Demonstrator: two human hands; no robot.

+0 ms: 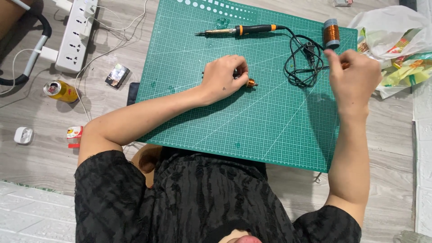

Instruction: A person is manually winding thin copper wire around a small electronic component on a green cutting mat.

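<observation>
Coil (250, 83) winding is underway: left hand (223, 77) clamps it on the mat (252, 117); right hand (355, 76), pinched shut, must keep wire taut.

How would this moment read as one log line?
left hand: holds small copper coil on green mat | right hand: raised near wire spool | soldering iron: idle

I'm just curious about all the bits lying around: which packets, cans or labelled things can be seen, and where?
Drink can: lying on the floor left of the green mat, yellow with a red end.
Small carton: floor below the can, red, white and yellow.
Dark packet: floor by the mat's left edge, squarish, black.
Snack wrappers: in a white plastic bag at right, green, yellow, red.
</observation>
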